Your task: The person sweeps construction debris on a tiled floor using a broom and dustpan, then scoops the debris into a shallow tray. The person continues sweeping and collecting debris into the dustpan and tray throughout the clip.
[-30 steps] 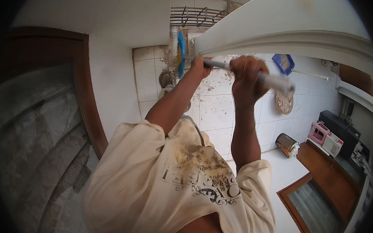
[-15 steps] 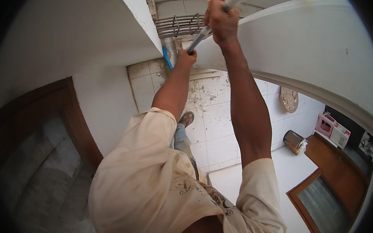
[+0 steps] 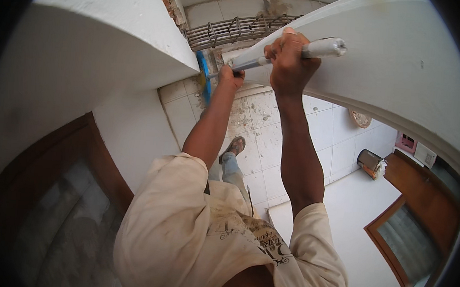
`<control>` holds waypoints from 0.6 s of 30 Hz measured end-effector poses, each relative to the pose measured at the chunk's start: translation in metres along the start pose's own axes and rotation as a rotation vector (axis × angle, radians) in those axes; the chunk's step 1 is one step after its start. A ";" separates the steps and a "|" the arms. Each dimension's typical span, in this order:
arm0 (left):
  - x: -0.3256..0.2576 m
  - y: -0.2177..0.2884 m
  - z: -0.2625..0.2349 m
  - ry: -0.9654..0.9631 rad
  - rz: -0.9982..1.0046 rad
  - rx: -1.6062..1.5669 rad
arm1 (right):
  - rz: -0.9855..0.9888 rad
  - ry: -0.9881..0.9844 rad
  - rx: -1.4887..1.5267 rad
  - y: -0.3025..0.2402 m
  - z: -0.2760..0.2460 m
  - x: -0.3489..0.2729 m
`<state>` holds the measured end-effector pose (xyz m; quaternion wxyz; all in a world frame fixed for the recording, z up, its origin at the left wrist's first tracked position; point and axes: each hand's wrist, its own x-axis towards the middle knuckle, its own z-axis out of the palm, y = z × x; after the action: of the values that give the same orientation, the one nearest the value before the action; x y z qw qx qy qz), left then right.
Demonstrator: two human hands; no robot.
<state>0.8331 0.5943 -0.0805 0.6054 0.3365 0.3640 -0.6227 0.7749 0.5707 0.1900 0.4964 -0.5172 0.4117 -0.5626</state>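
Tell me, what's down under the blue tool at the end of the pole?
Below the blue tool lies a paint-spattered white tiled floor and a sandalled foot. The right hand and left hand grip the pole. The shirt hides the rest.

Both hands point(image 3: 261, 69) clenched, arms outstretched

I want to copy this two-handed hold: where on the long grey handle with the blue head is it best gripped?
Judging by the picture: left hand low on the grey handle by the blue head, right hand near the free end. The straight, slanted shaft suits wrapping from the side.
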 end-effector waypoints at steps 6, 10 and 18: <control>0.067 0.026 0.023 -0.044 0.058 -0.073 | -0.284 -0.282 -0.171 0.044 0.006 0.058; 0.063 0.028 0.031 -0.050 0.064 -0.114 | -0.161 -0.280 -0.116 0.058 0.004 0.070; 0.015 -0.040 -0.057 0.109 -0.109 0.050 | 0.018 -0.193 -0.368 0.008 -0.038 -0.014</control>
<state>0.7916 0.6356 -0.1207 0.5414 0.3648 0.3984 -0.6443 0.7380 0.5817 0.1752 0.4356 -0.6472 0.4626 -0.4211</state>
